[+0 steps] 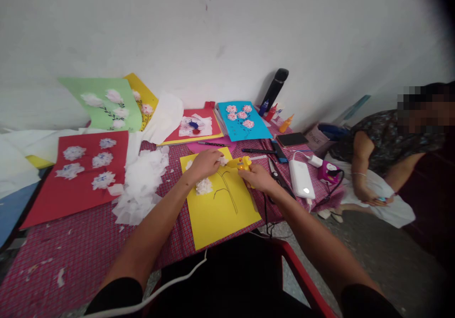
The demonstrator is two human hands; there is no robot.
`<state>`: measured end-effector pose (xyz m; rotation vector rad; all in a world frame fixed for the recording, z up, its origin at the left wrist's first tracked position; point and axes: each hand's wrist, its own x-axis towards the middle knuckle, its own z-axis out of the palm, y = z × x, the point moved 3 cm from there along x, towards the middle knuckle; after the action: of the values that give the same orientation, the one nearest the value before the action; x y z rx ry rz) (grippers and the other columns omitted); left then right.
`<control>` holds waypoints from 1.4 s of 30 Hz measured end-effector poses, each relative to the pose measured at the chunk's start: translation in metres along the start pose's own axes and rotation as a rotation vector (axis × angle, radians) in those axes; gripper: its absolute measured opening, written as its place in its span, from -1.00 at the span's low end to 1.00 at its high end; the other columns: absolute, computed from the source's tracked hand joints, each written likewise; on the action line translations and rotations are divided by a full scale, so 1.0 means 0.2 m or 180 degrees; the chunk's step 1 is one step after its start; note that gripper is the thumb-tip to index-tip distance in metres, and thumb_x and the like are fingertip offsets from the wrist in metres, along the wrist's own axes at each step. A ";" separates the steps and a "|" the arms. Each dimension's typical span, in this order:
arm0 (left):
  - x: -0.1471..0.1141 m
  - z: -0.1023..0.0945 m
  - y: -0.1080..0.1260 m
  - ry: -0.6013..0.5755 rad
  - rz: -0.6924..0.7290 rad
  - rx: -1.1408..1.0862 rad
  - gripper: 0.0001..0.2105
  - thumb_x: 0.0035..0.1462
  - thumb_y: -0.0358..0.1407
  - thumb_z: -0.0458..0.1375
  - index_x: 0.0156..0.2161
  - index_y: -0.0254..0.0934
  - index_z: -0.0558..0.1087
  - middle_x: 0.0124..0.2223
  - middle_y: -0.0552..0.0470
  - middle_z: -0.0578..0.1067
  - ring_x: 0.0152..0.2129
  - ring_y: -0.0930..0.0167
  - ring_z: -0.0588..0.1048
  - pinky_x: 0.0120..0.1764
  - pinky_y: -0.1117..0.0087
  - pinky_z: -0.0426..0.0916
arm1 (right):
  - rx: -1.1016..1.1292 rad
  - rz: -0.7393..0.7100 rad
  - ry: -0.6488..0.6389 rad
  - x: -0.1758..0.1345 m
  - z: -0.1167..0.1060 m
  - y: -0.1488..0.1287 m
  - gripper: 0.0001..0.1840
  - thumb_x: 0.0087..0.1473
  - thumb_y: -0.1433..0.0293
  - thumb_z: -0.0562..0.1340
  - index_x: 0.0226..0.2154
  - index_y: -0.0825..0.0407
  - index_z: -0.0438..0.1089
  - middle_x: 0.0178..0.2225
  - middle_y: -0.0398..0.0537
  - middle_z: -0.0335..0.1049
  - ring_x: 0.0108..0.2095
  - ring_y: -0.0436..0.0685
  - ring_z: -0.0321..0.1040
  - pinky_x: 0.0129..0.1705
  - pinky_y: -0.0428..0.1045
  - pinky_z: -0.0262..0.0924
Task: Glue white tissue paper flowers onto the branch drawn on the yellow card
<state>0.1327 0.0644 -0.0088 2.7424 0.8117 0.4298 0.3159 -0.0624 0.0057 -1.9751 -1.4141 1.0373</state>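
Note:
My right hand (259,177) is closed around the grip of a yellow glue gun (244,163), its nozzle aimed left. Pinched in the fingers of my left hand (205,164) is a small white tissue flower (223,161), close to the nozzle; whether they touch I cannot tell. Both hands are over a yellow paper sheet (216,221) with pencil-like stem lines. One white flower (204,186) lies on that sheet below my left hand, and another (189,164) shows partly at its upper left.
White tissue pieces (142,180) are heaped left of the sheet, beside a red flower picture (88,166). Scissors (279,178), a white power bank (301,179) and cables lie to the right. Behind stand a blue flower picture (258,131) and black bottle (275,88). A seated person (377,152) is at right.

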 end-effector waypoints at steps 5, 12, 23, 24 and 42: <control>0.00 0.00 0.00 0.0061 0.0055 -0.0004 -0.63 0.22 -0.37 0.02 0.09 -0.33 0.48 0.06 -0.14 0.55 0.03 0.18 0.49 0.09 0.16 0.39 | 0.0012 -0.0046 -0.0090 -0.01 0.01 -0.01 -0.67 0.13 0.27 0.17 -0.61 0.04 0.34 -0.70 -0.15 0.30 -0.61 0.01 0.26 -0.54 -0.11 0.07; 0.00 0.00 0.00 -0.0003 -0.0003 0.0000 -0.63 0.22 -0.37 0.03 0.09 -0.28 0.48 0.07 -0.13 0.55 0.03 0.20 0.50 0.10 0.17 0.39 | -0.0109 -0.0024 -0.0031 0.01 0.02 0.00 -0.65 0.13 0.25 0.16 -0.60 0.05 0.35 -0.68 -0.13 0.31 -0.59 0.02 0.24 -0.55 -0.10 0.03; 0.00 -0.01 0.01 -0.0087 -0.0028 0.0003 -0.64 0.24 -0.36 0.02 0.09 -0.29 0.48 0.09 -0.13 0.54 0.07 0.20 0.48 0.13 0.18 0.36 | -0.0059 -0.0045 -0.0012 0.00 0.00 -0.01 -0.65 0.14 0.27 0.17 -0.61 0.04 0.33 -0.74 -0.16 0.29 -0.64 0.01 0.27 -0.58 -0.11 0.04; 0.00 -0.01 0.01 -0.0078 -0.0026 0.0003 -0.64 0.24 -0.36 0.02 0.09 -0.30 0.48 0.09 -0.13 0.54 0.07 0.20 0.47 0.13 0.18 0.36 | -0.0049 -0.0038 -0.0005 0.00 0.00 -0.01 -0.66 0.14 0.27 0.17 -0.61 0.04 0.33 -0.74 -0.16 0.29 -0.64 0.01 0.26 -0.59 -0.11 0.04; 0.00 -0.02 0.01 -0.0054 -0.0028 0.0052 -0.64 0.21 -0.38 0.04 0.08 -0.30 0.48 0.04 -0.15 0.56 0.03 0.20 0.50 0.10 0.20 0.37 | -0.0595 -0.0395 -0.0256 0.07 -0.10 -0.20 -0.86 0.00 0.39 0.23 -0.54 0.05 0.38 -0.60 -0.16 0.34 -0.57 0.00 0.24 -0.54 -0.11 0.02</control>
<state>0.1321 0.0629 -0.0053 2.7526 0.8263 0.3996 0.3116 -0.0351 0.0428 -1.9631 -1.7096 0.9689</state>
